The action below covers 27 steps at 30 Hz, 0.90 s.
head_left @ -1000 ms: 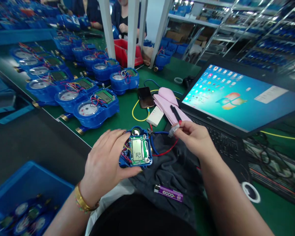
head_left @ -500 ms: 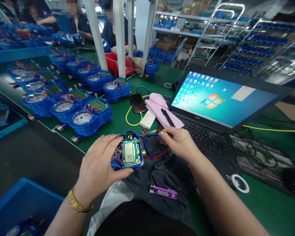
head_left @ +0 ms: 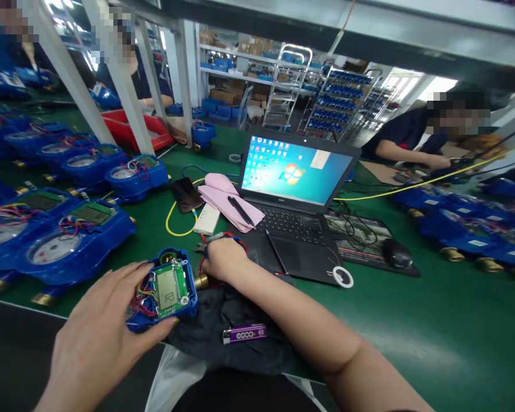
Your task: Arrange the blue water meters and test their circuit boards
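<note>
My left hand (head_left: 107,320) is closed around the side of a blue water meter (head_left: 193,292), its thumb along the near edge. The meter's lid is off, so a green circuit board (head_left: 181,273) with a small lit-up number display and coloured wires shows. A brass pipe end (head_left: 201,281) sticks out toward my right hand. Just beyond it my right hand (head_left: 225,258) is closed over small pliers (head_left: 201,248), whose grey jaws poke out to the left. Red and blue handle parts or wires show around the hand; its fingertips are hidden. Beneath lies a dark cloth (head_left: 223,312).
A purple lighter (head_left: 245,333) lies on the cloth. Behind are a laptop (head_left: 283,229), pink paper (head_left: 223,197), a phone (head_left: 186,194) and a thin black pen-like tool (head_left: 276,252). Several blue meters (head_left: 64,252) stand at left, more (head_left: 467,223) at right. A co-worker (head_left: 412,137) sits opposite.
The view has swung to the right. My right hand has moved left, from the handle end to the pliers beside the meter. My left hand keeps hold of the meter.
</note>
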{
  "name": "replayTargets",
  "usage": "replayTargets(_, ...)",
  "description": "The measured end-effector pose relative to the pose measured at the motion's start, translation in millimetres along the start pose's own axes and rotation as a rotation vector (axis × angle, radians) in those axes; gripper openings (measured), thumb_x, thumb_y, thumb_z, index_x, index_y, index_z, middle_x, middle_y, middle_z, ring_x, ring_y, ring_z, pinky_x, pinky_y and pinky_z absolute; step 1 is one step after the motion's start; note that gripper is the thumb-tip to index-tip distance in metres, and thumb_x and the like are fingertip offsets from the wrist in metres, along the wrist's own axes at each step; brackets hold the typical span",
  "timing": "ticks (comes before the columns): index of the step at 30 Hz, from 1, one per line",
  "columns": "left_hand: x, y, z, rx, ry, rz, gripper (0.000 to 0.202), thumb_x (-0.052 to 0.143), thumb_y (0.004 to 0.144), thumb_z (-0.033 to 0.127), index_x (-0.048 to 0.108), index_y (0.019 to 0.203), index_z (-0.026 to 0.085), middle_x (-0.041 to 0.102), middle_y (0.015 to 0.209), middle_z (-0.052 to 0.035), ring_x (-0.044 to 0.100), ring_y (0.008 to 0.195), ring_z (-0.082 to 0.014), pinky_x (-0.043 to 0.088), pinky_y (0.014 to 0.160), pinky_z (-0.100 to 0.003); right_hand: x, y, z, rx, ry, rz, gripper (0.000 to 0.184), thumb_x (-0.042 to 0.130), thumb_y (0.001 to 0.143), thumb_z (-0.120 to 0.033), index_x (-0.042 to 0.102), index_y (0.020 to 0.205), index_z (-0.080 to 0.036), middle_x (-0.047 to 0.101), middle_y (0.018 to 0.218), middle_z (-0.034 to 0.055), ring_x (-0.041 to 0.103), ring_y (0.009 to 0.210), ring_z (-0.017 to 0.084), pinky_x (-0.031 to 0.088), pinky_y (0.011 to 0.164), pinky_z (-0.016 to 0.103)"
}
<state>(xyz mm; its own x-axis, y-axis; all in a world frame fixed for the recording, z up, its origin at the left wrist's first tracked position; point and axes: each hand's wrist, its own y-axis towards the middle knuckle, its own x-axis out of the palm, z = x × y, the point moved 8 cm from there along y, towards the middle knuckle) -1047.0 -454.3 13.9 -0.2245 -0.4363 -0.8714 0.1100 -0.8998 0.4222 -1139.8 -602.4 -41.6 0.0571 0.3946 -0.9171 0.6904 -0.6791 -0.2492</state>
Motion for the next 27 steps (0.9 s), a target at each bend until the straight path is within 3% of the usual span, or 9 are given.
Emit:
replayTargets(2, -0.3, 0, 1, 0.025, 0.032, 0.007, 0.064, 0.048, 0.077, 0.061, 0.041, 0.128, 0.023, 0.054, 0.121, -0.0131, 0.052, 0.111, -0.0403, 0.043, 0.093, -0.061, -6, -4, 8, 0.028, 0.132, 0.052, 0.026, 0.054, 0.078, -0.023, 0.067, 0.090, -0.004, 0.068, 0.092, 0.0233, 0.066, 0.090, 0.032, 0.051, 0.075, 0.039)
replayTargets(4, -2.4, -2, 5, 0.055, 0.072, 0.023, 0.065, 0.053, 0.077, 0.059, 0.043, 0.127, 0.019, 0.056, 0.120, -0.0143, 0.053, 0.111, -0.0380, 0.045, 0.094, -0.058, -9, -10, 14, -0.003, 0.293, 0.045, 0.027, 0.045, 0.085, -0.022, 0.065, 0.092, -0.005, 0.068, 0.084, 0.0178, 0.067, 0.078, 0.023, 0.052, 0.069, 0.032)
replayTargets(8, -5.4, -4, 12, 0.026, 0.091, 0.001, 0.069, 0.060, 0.072, 0.059, 0.046, 0.124, 0.015, 0.058, 0.120, -0.0159, 0.053, 0.112, -0.0356, 0.045, 0.095, -0.055, -17, -32, 9, -0.215, 0.672, -0.025, 0.039, 0.026, 0.093, -0.027, 0.053, 0.114, -0.009, 0.061, 0.077, 0.0057, 0.055, 0.057, 0.010, 0.046, 0.052, 0.020)
replayTargets(10, -5.9, -4, 15, 0.001, 0.073, -0.012, 0.072, 0.062, 0.070, 0.061, 0.047, 0.123, 0.014, 0.058, 0.121, -0.0159, 0.053, 0.113, -0.0343, 0.044, 0.098, -0.053, -32, -45, 5, -0.367, 1.193, -0.025, 0.037, 0.041, 0.090, -0.040, 0.055, 0.113, -0.014, 0.053, 0.067, -0.0005, 0.044, 0.048, 0.010, 0.038, 0.043, 0.021)
replayTargets(13, -7.3, -4, 16, -0.032, 0.031, -0.005, 0.076, 0.064, 0.067, 0.063, 0.049, 0.123, 0.014, 0.058, 0.121, -0.0156, 0.053, 0.114, -0.0326, 0.043, 0.100, -0.052, -51, -61, 3, -0.468, 1.464, 0.044, 0.029, 0.064, 0.079, -0.044, 0.060, 0.100, -0.023, 0.051, 0.063, -0.0034, 0.045, 0.052, 0.010, 0.039, 0.047, 0.022)
replayTargets(15, -8.5, -4, 16, -0.050, 0.005, 0.004, 0.076, 0.066, 0.066, 0.063, 0.050, 0.122, 0.014, 0.059, 0.121, -0.0156, 0.054, 0.114, -0.0325, 0.043, 0.100, -0.052, -68, -71, 5, -0.503, 1.304, 0.246, 0.019, 0.068, 0.079, -0.037, 0.062, 0.093, -0.025, 0.059, 0.071, -0.0016, 0.054, 0.062, 0.013, 0.045, 0.056, 0.025)
replayTargets(18, -9.3, -5, 16, -0.057, -0.022, 0.009, 0.075, 0.068, 0.064, 0.061, 0.051, 0.121, 0.014, 0.059, 0.122, -0.0158, 0.054, 0.113, -0.0329, 0.043, 0.100, -0.053, -90, -89, -3, -0.575, 0.750, 0.522, 0.012, 0.063, 0.082, -0.021, 0.064, 0.093, -0.025, 0.066, 0.087, 0.0013, 0.061, 0.079, 0.017, 0.049, 0.072, 0.031)
replayTargets(22, -8.9, -5, 17, -0.048, -0.033, 0.016, 0.076, 0.069, 0.064, 0.061, 0.052, 0.120, 0.012, 0.059, 0.120, -0.0165, 0.055, 0.112, -0.0327, 0.043, 0.100, -0.053, -92, -104, -24, -0.682, 0.168, 0.560, 0.020, 0.054, 0.087, -0.016, 0.065, 0.103, -0.023, 0.068, 0.086, 0.0034, 0.063, 0.075, 0.017, 0.046, 0.066, 0.031)
replayTargets(27, -9.4, -5, 17, -0.047, -0.034, 0.034, 0.076, 0.068, 0.064, 0.062, 0.052, 0.119, 0.011, 0.059, 0.121, -0.0171, 0.055, 0.113, -0.0328, 0.042, 0.102, -0.053, -82, -116, -37, -0.757, 0.054, 0.531, 0.020, 0.054, 0.088, -0.016, 0.063, 0.105, -0.022, 0.068, 0.089, 0.0023, 0.063, 0.076, 0.015, 0.042, 0.065, 0.030)
